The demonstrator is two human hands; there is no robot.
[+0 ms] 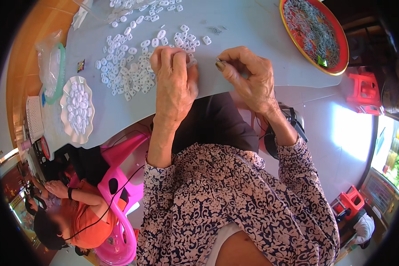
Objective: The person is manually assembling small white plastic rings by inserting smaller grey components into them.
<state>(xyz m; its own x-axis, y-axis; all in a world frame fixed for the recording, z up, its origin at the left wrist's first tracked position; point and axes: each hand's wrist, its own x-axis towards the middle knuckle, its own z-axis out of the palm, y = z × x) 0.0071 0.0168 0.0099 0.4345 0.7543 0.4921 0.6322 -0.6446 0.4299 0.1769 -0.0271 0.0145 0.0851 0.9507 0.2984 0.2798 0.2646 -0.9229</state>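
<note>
My left hand [174,84] is curled closed above the table, beside a spread of small white plastic pieces [133,77], many with holes. A whitish piece [192,63] shows at its thumb and fingertips. To its right, my right hand [250,80] pinches thumb and forefinger together near the table's front edge. Whatever sits in that pinch is too small to make out. Several thin metal pins [216,30] lie on the table beyond my hands. At the far right, a round red tray [344,48] with a yellow rim holds a heap of similar grey metal pieces.
On the left stand a scalloped white dish [65,116] of white pieces and a green-rimmed container [61,73] with clear plastic. A small dark packet [81,66] lies near them. Another person in orange [95,221] sits lower left by a pink chair [119,177]. Red stools [365,93] stand right.
</note>
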